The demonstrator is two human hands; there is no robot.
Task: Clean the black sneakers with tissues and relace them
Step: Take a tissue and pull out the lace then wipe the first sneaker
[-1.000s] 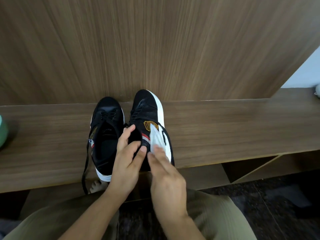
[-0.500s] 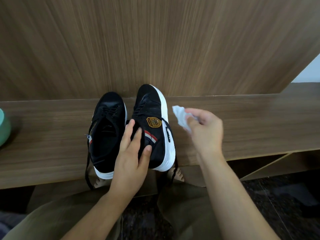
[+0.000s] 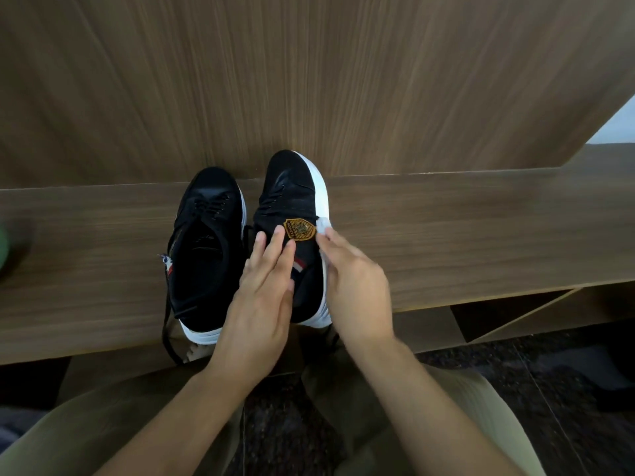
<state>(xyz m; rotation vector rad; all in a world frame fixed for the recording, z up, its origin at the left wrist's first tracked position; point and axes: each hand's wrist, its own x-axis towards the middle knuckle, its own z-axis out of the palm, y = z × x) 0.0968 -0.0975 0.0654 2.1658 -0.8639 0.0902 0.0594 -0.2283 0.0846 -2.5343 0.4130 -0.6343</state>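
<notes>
Two black sneakers with white soles stand side by side on a wooden bench [image 3: 464, 235]. The left sneaker [image 3: 206, 242] sits flat, its lace hanging over the bench's front edge. The right sneaker [image 3: 292, 214] is tipped onto its side, showing a yellow badge and a red-white stripe. My left hand [image 3: 264, 293] rests on its collar, fingers spread, steadying it. My right hand [image 3: 354, 280] presses a white tissue [image 3: 323, 223] against the white sole edge beside the badge; most of the tissue is hidden under my fingers.
A wood-grain wall panel [image 3: 309, 80] rises right behind the bench. A green object [image 3: 3, 242] shows at the far left edge of the bench. Below are my knees in khaki trousers [image 3: 103, 431] and a dark speckled floor [image 3: 549, 389].
My right hand, which had lifted away to the right with the tissue, has come back against the right sneaker's sole. My left hand stayed on that sneaker.
</notes>
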